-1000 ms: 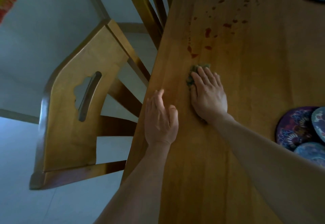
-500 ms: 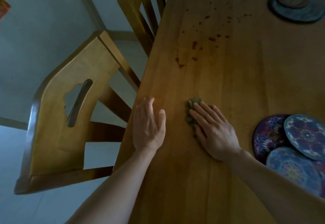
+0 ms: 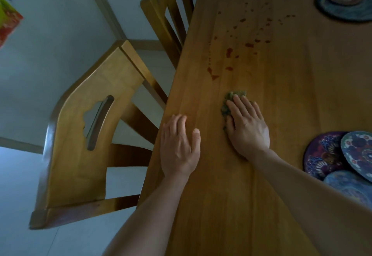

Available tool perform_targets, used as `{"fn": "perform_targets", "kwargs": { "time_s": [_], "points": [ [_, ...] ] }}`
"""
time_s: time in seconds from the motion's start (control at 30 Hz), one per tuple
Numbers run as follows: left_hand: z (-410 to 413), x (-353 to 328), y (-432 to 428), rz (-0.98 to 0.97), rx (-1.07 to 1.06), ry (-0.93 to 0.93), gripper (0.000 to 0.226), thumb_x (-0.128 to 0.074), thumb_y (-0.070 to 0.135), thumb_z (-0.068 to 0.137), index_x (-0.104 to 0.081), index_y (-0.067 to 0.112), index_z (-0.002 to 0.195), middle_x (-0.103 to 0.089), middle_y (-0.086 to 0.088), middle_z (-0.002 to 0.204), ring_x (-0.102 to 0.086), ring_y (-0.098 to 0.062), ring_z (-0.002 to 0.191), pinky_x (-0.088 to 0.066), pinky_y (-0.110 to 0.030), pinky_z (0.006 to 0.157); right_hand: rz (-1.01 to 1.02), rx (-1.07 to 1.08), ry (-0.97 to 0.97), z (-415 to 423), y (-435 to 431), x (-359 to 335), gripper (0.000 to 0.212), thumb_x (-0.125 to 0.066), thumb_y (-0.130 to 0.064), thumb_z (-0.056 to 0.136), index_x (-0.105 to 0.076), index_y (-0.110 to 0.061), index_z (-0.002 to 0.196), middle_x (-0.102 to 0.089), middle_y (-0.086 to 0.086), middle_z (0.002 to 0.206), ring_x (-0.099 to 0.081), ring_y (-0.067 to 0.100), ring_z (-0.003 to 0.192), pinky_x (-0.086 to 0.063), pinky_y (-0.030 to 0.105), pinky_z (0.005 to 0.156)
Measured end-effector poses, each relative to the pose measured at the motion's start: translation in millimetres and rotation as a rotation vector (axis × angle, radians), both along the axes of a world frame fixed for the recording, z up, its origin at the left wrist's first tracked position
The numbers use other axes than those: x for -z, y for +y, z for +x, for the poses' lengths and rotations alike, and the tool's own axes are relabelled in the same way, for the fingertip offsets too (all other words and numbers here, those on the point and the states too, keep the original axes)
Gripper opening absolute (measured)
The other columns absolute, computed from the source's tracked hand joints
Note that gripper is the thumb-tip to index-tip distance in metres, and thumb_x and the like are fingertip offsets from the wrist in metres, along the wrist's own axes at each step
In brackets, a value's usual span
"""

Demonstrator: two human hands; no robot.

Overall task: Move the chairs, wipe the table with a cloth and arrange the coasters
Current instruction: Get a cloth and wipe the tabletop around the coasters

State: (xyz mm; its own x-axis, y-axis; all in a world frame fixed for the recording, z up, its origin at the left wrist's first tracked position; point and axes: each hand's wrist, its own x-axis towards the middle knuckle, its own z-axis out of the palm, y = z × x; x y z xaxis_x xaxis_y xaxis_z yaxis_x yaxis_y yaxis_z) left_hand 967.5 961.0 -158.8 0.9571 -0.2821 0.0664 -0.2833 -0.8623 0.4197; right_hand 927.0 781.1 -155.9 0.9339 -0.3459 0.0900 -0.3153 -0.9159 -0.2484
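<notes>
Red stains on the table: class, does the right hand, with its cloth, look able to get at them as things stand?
Probably yes. The right hand presses the green cloth flat on the table, and the nearest red stains lie just beyond it, with only bare wood between.

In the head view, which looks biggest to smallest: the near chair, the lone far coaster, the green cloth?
1. near chair
2. lone far coaster
3. green cloth, mostly hidden under the right hand

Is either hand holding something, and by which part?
The right hand presses a green cloth flat under its palm and fingers; nothing is gripped. The left hand rests on the table.
</notes>
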Motion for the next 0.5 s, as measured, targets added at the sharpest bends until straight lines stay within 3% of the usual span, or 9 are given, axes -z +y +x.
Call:
{"fn": "perform_targets", "kwargs": {
  "time_s": [0.33,0.5],
  "points": [
    [1.8,-4.8,1.6,0.029,0.105,-0.018,0.069,-0.014,0.056,0.095,-0.038,0.021,0.149,-0.03,0.001,0.159,-0.016,-0.015,0.149,-0.008,-0.041,0.122,-0.004,0.136,-0.022,-36.0,68.3,-0.2,0.051,-0.03,-0.036,0.1,-0.044,-0.016,0.145,-0.037,0.005,0.154,-0.024,0.02,0.146,-0.021,0.044,0.119],
    [5.3,-13.4,5.8,0.116,0.195,0.123,0.069,-0.021,0.051,0.093,-0.016,0.022,0.155,-0.006,0.001,0.165,0.006,-0.016,0.151,0.007,-0.041,0.121,-0.015,0.314,-0.011,-41.2,112.1,0.5,0.052,-0.029,-0.038,0.101,-0.043,-0.016,0.146,-0.035,0.005,0.155,-0.023,0.021,0.147,-0.017,0.043,0.12]
  ]
}}
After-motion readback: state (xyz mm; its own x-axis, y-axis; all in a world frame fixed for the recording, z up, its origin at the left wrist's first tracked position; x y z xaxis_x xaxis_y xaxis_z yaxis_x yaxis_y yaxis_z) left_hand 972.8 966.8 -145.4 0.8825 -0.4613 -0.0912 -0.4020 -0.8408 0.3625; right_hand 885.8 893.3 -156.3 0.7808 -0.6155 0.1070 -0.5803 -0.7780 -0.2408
